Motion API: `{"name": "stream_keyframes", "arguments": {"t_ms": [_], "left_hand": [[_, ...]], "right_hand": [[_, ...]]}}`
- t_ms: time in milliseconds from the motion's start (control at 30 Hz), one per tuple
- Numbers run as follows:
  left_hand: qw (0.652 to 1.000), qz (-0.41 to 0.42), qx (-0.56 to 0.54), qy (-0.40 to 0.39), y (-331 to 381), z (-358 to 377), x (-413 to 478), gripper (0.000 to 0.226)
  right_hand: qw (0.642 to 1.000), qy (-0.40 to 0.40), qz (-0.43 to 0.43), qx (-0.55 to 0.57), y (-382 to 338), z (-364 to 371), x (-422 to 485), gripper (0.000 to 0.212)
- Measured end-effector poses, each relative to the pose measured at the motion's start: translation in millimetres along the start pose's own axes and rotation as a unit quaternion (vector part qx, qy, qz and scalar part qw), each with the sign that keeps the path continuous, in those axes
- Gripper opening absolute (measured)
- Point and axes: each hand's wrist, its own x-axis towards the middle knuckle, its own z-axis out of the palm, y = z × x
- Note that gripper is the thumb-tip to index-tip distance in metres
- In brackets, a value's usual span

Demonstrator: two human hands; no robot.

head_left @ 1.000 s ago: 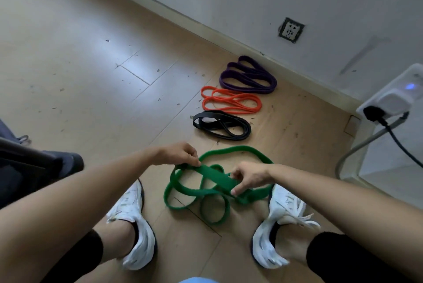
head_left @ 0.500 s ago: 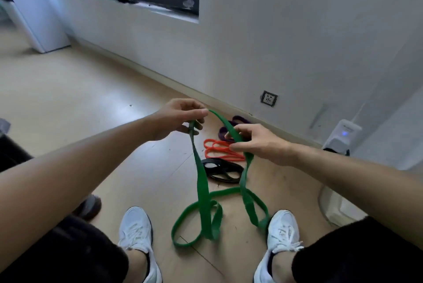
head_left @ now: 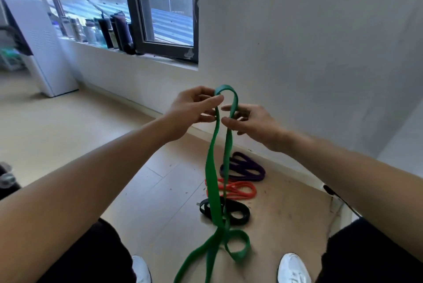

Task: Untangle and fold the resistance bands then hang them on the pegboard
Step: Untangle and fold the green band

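A long green resistance band (head_left: 212,182) hangs from my two raised hands, its top loop arched between them and its lower end twisted into loops near the floor. My left hand (head_left: 193,109) pinches the left strand just under the loop. My right hand (head_left: 246,120) holds the right strand with its fingertips. On the floor by the wall lie a folded purple band (head_left: 248,169), an orange band (head_left: 240,190) and a black band (head_left: 235,213) in a row, partly hidden behind the green one.
A white wall is straight ahead, with a dark-framed window (head_left: 164,10) and a sill with several bottles (head_left: 103,31) at upper left. A white cabinet (head_left: 41,47) stands at the left. My white shoes (head_left: 293,269) are on the wooden floor below.
I have lifted the green band from the floor up to chest height, and my view has tilted up toward the wall and window. The hands have come closer together at the band's top loop.
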Motion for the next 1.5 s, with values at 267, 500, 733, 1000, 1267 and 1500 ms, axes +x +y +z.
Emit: {"name": "stream_keyframes", "arguments": {"t_ms": [267,500,733,1000,1267,1500], "left_hand": [[0.991,-0.055,0.005,-0.124,-54,-1,37,0.040],[0.992,-0.015,0.081,-0.097,-60,4,54,0.057],[0.994,0.017,0.093,-0.060,-65,-3,56,0.041],[0.995,0.056,-0.038,0.066,-51,-27,51,0.038],[0.990,-0.098,0.051,0.085,-75,-79,46,0.024],[0.933,-0.177,0.288,-0.120,-98,-85,25,0.032]], "right_hand": [[0.999,-0.024,0.038,0.012,71,18,31,0.030],[0.999,-0.035,0.016,0.011,84,14,47,0.020],[0.998,-0.061,0.027,-0.014,84,23,53,0.028],[0.982,-0.157,0.084,-0.058,103,31,46,0.019],[0.981,-0.126,0.070,-0.129,99,13,48,0.017],[0.985,-0.092,0.032,-0.143,85,-14,45,0.016]]}}
